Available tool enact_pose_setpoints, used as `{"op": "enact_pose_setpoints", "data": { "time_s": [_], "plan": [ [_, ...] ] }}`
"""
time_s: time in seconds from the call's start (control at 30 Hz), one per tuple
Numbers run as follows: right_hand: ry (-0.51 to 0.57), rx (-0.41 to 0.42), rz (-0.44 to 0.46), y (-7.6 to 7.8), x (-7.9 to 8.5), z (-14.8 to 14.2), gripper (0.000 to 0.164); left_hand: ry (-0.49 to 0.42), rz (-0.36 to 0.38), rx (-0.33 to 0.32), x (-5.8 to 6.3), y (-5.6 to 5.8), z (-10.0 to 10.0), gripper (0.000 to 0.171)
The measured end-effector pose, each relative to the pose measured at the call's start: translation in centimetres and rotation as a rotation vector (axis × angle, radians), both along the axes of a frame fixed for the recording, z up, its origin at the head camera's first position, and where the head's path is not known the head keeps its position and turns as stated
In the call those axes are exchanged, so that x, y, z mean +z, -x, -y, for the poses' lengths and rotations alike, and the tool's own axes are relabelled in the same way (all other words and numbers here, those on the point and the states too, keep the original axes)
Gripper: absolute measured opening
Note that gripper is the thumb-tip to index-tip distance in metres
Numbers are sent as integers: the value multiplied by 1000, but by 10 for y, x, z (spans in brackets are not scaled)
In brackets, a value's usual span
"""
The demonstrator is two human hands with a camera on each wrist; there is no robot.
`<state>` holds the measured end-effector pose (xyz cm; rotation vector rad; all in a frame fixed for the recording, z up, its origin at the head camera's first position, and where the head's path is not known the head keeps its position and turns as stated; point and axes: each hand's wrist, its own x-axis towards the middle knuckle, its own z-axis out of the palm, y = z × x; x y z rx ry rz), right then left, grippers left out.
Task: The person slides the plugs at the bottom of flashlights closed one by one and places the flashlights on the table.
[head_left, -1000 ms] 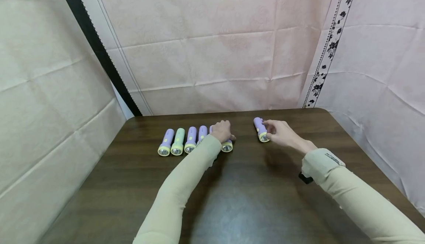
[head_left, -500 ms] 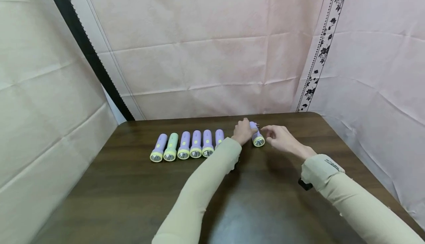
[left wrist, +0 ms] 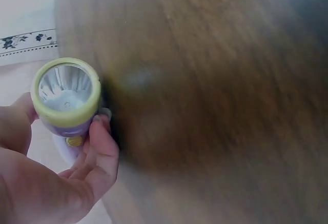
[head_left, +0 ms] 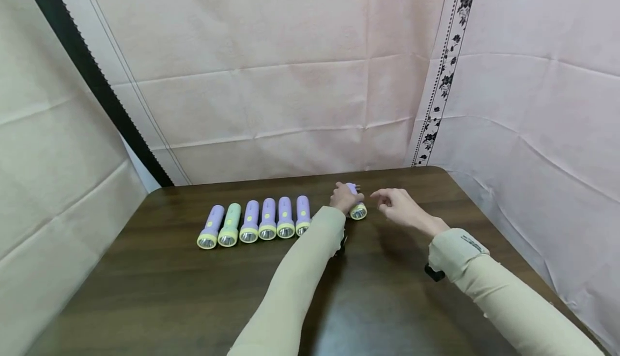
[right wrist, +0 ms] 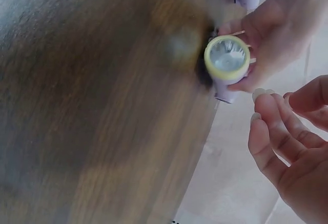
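Observation:
My left hand (head_left: 345,199) grips a purple flashlight (left wrist: 65,119) with a yellow rim, thumb and fingers on both sides of its body below the lens. Small pins stick out near its tail in the head view. To the right, my right hand (head_left: 399,207) stays apart from it, fingers loosely bent and holding nothing. Left of the left hand, several flashlights lie side by side with lenses toward me. A green flashlight (head_left: 230,225) is second from the left; the others, such as the leftmost purple flashlight (head_left: 211,228), are purple with yellow rims.
The dark brown wooden table (head_left: 194,297) has its far edge just beyond the flashlights. Pale cloth (head_left: 271,103) hangs behind and along both sides, with a floral border strip (head_left: 444,78) at the back right.
My left hand has left the right end of the row, moved right and taken hold of the separate purple flashlight. My right hand has let go of it. The head view has turned slightly right.

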<state>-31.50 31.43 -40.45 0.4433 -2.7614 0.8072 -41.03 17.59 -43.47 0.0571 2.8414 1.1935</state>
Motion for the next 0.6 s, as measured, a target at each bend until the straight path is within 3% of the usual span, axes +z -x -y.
{"op": "enact_pose_setpoints", "data": {
  "time_s": [0.23,0.33,0.5,0.6],
  "plan": [
    [28,6,-18,3,0,-1,35,-50,-22,-52,13,0,17,59],
    [55,15,-20,3,4,0,40,-53,-68,-86,20,-4,26,56],
    [56,25,-64,2,9,3,50,8,-148,-158,25,-11,41,58],
    [52,39,-67,3,9,4,54,35,-159,-201,23,-14,45,58]
  ]
}}
